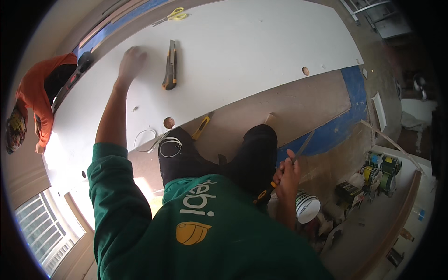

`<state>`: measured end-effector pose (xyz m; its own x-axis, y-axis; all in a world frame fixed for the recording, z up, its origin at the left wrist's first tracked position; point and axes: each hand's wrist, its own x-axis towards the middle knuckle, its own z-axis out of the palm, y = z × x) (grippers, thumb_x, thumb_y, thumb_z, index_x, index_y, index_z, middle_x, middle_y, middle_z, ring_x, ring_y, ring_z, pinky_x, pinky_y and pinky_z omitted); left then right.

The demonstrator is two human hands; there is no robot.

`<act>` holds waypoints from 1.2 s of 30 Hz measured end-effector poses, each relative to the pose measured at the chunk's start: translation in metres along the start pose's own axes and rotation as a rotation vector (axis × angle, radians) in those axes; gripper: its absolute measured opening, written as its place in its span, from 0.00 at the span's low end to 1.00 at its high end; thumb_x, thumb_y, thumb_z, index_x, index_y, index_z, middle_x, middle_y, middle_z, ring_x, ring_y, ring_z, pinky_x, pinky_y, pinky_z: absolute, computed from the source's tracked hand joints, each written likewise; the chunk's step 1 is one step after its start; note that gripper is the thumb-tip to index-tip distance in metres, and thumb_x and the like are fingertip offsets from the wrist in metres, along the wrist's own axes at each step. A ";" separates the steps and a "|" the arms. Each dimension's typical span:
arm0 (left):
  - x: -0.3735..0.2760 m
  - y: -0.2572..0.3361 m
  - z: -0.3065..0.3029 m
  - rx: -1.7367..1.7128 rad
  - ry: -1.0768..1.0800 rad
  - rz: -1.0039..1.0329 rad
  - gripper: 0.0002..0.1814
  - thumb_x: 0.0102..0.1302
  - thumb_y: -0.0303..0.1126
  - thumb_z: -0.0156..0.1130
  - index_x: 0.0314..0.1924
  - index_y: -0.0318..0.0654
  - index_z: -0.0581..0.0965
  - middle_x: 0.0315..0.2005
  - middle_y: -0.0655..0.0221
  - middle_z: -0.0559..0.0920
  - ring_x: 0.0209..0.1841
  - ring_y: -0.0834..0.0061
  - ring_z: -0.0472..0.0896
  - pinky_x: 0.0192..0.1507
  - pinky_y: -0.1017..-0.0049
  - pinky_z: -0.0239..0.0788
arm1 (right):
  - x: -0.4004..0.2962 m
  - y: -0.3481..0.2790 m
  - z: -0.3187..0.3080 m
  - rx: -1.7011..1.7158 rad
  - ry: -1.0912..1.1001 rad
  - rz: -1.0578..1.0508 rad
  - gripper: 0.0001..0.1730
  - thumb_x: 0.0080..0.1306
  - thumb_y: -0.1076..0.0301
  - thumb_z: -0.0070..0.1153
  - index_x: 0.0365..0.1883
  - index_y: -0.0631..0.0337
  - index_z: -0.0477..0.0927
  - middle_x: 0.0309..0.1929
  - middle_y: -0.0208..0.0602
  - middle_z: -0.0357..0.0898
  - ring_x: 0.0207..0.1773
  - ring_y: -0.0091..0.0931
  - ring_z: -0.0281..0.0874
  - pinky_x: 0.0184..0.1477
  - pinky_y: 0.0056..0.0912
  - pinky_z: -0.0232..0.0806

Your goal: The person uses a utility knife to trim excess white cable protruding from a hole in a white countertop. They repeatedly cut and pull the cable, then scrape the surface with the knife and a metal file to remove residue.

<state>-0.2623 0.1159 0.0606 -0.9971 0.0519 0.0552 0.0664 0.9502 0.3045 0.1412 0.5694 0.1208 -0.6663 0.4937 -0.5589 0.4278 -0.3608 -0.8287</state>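
Note:
My left hand is over the white panel, blurred; whether its fingers hold anything cannot be told. Right of it lies a large snap-off utility knife, its blade pointing away from me. Scissors with yellow handles rest near the panel's far edge. My right hand, beside my right thigh, grips a long narrow metal tool, perhaps a file; a yellow and black handle shows below the hand. A smaller yellow utility knife lies on the brown board between my knees. Coiled thin white strips hang by my left knee.
The panel has round holes. Under it are a brown board and a blue surface. A co-worker in an orange top bends at the panel's left end. A white-lidded bucket and several spools stand at right.

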 end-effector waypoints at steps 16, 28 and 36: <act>-0.302 0.107 0.041 0.086 -0.009 0.327 0.49 0.60 0.41 0.74 0.76 0.40 0.59 0.78 0.58 0.57 0.80 0.48 0.52 0.77 0.43 0.45 | -0.034 0.032 0.088 -0.241 -0.341 -0.269 0.26 0.84 0.58 0.39 0.74 0.61 0.66 0.26 0.24 0.64 0.22 0.14 0.65 0.23 0.21 0.67; -0.346 0.128 -0.073 -0.793 -0.182 0.189 0.23 0.65 0.28 0.71 0.60 0.35 0.79 0.51 0.58 0.85 0.63 0.53 0.78 0.62 0.59 0.72 | -0.038 0.156 0.183 -0.810 -0.307 -0.892 0.15 0.79 0.64 0.48 0.55 0.65 0.75 0.42 0.54 0.82 0.42 0.52 0.82 0.41 0.52 0.74; -0.368 0.195 -0.169 -1.704 -0.140 0.889 0.11 0.70 0.27 0.64 0.49 0.30 0.84 0.40 0.59 0.85 0.44 0.60 0.86 0.54 0.55 0.75 | -0.016 0.159 0.194 -0.971 -0.104 -1.031 0.14 0.78 0.64 0.51 0.54 0.64 0.78 0.39 0.54 0.84 0.39 0.53 0.82 0.37 0.51 0.74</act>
<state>0.1236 0.2298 0.2604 -0.6515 0.3813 0.6558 0.3544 -0.6113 0.7076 0.1017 0.3508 0.0039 -0.9554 0.1228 0.2684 -0.0553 0.8186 -0.5716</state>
